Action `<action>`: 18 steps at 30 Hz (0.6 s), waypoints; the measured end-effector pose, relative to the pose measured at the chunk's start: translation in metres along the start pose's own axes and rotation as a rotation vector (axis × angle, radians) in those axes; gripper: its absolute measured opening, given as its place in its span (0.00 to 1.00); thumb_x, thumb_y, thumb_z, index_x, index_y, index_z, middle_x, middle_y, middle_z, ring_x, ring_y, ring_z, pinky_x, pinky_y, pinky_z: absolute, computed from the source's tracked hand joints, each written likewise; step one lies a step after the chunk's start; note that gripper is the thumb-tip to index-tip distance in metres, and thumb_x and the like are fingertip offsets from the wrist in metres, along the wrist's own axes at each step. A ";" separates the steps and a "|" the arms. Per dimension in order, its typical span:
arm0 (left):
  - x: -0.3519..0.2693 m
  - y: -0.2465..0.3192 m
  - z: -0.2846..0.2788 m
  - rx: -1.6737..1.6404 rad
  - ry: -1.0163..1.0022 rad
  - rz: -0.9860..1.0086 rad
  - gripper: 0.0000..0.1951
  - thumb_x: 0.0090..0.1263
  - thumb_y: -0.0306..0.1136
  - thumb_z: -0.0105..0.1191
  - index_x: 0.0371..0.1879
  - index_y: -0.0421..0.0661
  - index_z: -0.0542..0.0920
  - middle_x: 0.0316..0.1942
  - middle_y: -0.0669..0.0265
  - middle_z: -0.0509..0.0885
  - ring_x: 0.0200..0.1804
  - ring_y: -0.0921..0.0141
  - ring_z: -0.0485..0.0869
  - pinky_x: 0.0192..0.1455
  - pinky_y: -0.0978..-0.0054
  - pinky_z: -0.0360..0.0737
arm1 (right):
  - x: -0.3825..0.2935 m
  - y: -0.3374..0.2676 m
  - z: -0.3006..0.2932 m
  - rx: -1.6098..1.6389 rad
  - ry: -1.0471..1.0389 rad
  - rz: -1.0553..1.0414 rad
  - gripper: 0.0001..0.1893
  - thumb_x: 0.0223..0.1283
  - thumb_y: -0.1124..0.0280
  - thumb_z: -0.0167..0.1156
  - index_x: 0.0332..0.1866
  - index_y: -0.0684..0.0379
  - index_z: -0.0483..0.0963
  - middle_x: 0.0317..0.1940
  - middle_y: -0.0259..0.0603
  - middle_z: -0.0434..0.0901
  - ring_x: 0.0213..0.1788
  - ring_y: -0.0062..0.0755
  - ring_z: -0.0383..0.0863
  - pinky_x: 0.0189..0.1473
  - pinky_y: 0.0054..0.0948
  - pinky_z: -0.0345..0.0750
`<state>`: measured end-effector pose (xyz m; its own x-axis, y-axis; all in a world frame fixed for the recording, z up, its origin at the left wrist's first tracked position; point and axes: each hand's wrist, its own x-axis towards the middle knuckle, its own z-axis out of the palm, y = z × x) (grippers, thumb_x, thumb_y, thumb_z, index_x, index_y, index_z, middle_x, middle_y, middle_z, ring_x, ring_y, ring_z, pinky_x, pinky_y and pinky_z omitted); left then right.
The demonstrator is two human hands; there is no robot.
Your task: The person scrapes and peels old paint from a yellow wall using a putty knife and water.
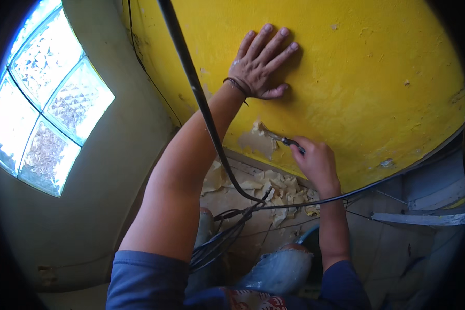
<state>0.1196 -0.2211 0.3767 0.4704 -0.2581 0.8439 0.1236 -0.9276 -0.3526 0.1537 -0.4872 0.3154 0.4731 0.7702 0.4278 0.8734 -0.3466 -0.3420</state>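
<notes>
My left hand rests spread against a yellow painted wall, with a dark cord around its wrist. Lower and to the right, my right hand grips the dark handle of a scraper. The scraper's blade meets the wall at the edge of a bare beige patch, where loosened paint is bunched up. Peeled paint flakes lie heaped on the floor along the foot of the wall.
A black cable crosses in front of my left forearm and joins a coil near my knees. Glass blocks are set in the left wall. A pale strip is at the right, and a bluish rim shows beside my knee.
</notes>
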 end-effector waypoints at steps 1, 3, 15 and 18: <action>-0.003 0.000 -0.001 -0.007 -0.018 -0.009 0.44 0.59 0.71 0.44 0.75 0.62 0.65 0.78 0.59 0.59 0.79 0.52 0.53 0.78 0.48 0.44 | 0.003 -0.003 -0.003 0.010 0.006 -0.007 0.09 0.62 0.63 0.64 0.39 0.57 0.82 0.25 0.49 0.83 0.28 0.53 0.84 0.31 0.44 0.80; -0.002 -0.003 0.000 -0.011 -0.036 -0.009 0.44 0.59 0.72 0.43 0.75 0.62 0.65 0.78 0.59 0.59 0.79 0.52 0.53 0.78 0.48 0.44 | 0.003 -0.006 -0.008 0.036 0.036 0.063 0.09 0.62 0.63 0.63 0.40 0.56 0.82 0.26 0.49 0.83 0.29 0.53 0.84 0.31 0.44 0.80; -0.003 -0.004 -0.002 -0.012 -0.039 -0.010 0.44 0.60 0.71 0.43 0.75 0.63 0.65 0.78 0.59 0.59 0.79 0.52 0.53 0.79 0.49 0.43 | 0.008 -0.021 -0.012 0.055 0.154 0.000 0.09 0.63 0.64 0.63 0.44 0.56 0.82 0.25 0.48 0.83 0.28 0.49 0.85 0.31 0.42 0.81; 0.000 -0.007 -0.002 0.046 -0.008 -0.007 0.43 0.61 0.70 0.42 0.75 0.63 0.65 0.78 0.59 0.59 0.80 0.51 0.53 0.79 0.49 0.42 | 0.018 -0.014 0.002 0.055 0.084 -0.055 0.10 0.62 0.65 0.64 0.42 0.59 0.82 0.25 0.50 0.84 0.27 0.49 0.85 0.30 0.41 0.81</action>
<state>0.1174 -0.2149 0.3803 0.4765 -0.2489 0.8432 0.1672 -0.9159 -0.3649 0.1498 -0.4676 0.3262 0.4342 0.7388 0.5154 0.8921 -0.2733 -0.3599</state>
